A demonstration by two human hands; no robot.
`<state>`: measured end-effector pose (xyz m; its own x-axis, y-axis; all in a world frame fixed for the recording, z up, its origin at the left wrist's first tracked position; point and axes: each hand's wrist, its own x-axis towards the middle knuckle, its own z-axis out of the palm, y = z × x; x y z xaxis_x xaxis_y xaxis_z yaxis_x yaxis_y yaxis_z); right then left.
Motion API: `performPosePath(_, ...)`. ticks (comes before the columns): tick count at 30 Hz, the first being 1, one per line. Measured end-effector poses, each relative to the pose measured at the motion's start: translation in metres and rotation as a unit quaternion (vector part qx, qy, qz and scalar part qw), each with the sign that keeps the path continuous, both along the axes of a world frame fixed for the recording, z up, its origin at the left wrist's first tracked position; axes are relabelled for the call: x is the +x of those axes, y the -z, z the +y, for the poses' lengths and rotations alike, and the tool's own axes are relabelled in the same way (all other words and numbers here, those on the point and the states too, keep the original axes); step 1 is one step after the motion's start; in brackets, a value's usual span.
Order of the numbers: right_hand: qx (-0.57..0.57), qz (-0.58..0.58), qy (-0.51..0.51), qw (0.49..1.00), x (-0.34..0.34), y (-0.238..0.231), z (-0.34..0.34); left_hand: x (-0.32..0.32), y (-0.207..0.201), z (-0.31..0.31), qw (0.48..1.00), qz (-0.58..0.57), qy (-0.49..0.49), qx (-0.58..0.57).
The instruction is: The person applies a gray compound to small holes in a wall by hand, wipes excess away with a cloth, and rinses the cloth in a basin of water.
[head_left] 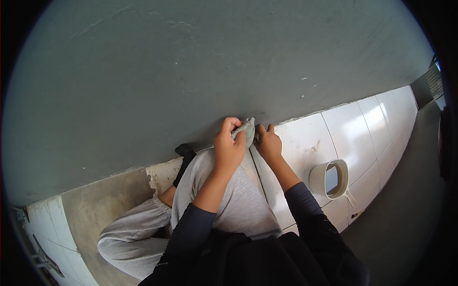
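Observation:
My left hand point(229, 147) is closed round a grey-green, rough-edged piece point(247, 133), which looks like a damp folded cloth or a slab of mortar; I cannot tell which. It is held up close to the foot of the grey wall point(191, 71). Just right of it, my right hand point(269, 142) is low against the wall base with its fingers curled. A small dark bit shows by those fingertips, but what they grip is hidden. Both hands are above the joint where the wall meets the white floor tiles point(305, 138).
A pale dipper point(315, 179) with a handle stands on the tiles to my right, liquid inside. A small dark object point(354, 216) lies near the tile edge. Left is a bare cement patch point(102, 200). My grey-trousered legs point(138, 233) and black-socked foot point(185, 159) are close to the wall.

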<state>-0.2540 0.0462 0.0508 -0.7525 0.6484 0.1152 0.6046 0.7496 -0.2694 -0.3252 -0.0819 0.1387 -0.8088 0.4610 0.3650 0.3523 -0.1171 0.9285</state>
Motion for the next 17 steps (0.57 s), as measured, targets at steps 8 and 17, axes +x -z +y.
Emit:
performPosePath(8, 0.006, 0.007, 0.037, 0.999, 0.018, -0.002, 0.037, 0.003, -0.004, 0.002, 0.998, -0.054, 0.022, -0.007)
performPosePath(17, 0.000, -0.016, 0.000, 1.000, 0.013, -0.009, 0.024, -0.003, 0.002, -0.001, 1.000, 0.011, -0.001, -0.005)
